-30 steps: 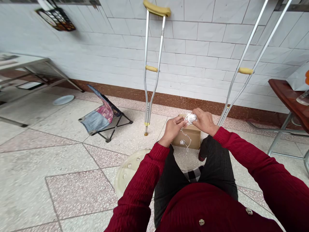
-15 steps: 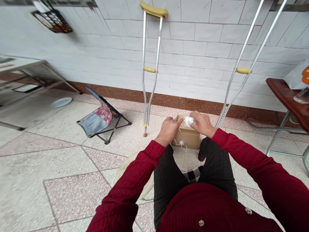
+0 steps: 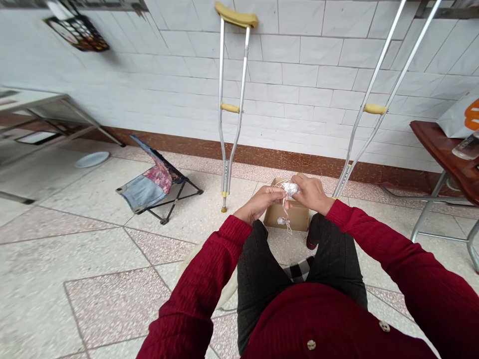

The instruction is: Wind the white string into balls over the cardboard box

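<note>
My right hand [image 3: 310, 192] is closed round a ball of white string [image 3: 290, 188], above an open cardboard box [image 3: 295, 219] on the floor by my feet. Just left of the ball, my left hand [image 3: 265, 200] pinches a strand of that string between thumb and fingers. A short loose end dangles below the pinch. Lower down, a small white bundle of string [image 3: 283, 221] lies at the box with its ends trailing. More pale string shows behind my fingers, partly hidden by them.
One crutch [image 3: 231, 108] leans on the tiled wall ahead, another crutch [image 3: 374, 108] farther right. A folding chair [image 3: 149, 184] stands left, with a pale plate-like disc [image 3: 92, 159] beyond. A brown-topped table [image 3: 443, 149] is at right, a metal-legged table [image 3: 37, 99] at far left.
My left hand has turned and shifted slightly, drawing the strand so it now hangs below the fingers. The string ball has tilted slightly in my right hand. The view has shifted a little.
</note>
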A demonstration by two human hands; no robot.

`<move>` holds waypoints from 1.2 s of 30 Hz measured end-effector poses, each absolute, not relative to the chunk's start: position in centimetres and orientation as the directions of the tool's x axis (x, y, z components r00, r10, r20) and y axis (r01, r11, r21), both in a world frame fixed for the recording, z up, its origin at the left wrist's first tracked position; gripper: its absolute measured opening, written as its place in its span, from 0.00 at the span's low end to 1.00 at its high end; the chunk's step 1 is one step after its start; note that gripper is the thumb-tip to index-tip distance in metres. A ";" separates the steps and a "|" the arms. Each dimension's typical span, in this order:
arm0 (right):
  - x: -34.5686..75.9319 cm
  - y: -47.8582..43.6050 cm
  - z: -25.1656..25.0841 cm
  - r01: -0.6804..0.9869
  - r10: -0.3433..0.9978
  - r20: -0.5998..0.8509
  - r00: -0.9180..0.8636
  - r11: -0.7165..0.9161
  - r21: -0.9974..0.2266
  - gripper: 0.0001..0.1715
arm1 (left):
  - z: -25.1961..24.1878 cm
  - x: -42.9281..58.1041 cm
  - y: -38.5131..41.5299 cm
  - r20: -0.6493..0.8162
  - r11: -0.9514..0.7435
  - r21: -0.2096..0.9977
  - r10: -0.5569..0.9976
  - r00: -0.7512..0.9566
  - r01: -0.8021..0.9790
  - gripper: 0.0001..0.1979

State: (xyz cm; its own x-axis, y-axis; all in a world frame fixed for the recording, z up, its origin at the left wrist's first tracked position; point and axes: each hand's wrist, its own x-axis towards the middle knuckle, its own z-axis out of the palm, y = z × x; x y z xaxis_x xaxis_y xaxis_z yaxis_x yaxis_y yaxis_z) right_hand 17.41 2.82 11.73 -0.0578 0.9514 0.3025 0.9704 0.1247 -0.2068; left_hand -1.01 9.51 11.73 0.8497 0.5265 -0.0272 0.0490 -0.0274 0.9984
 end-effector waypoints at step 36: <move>18.7 3.2 9.7 0.910 0.944 0.318 0.092 0.050 -0.411 0.14 | 11.0 -0.9 5.6 -0.055 0.103 0.995 0.577 0.815 -0.007 0.14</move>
State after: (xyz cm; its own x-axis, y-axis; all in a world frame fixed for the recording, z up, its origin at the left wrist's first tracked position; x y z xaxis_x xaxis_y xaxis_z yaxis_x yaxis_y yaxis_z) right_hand 18.66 3.16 9.68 0.0916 0.9436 0.3181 0.9103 0.0501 -0.4108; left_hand -0.88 5.58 11.05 0.8148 0.5772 -0.0546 -0.0065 0.1033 0.9946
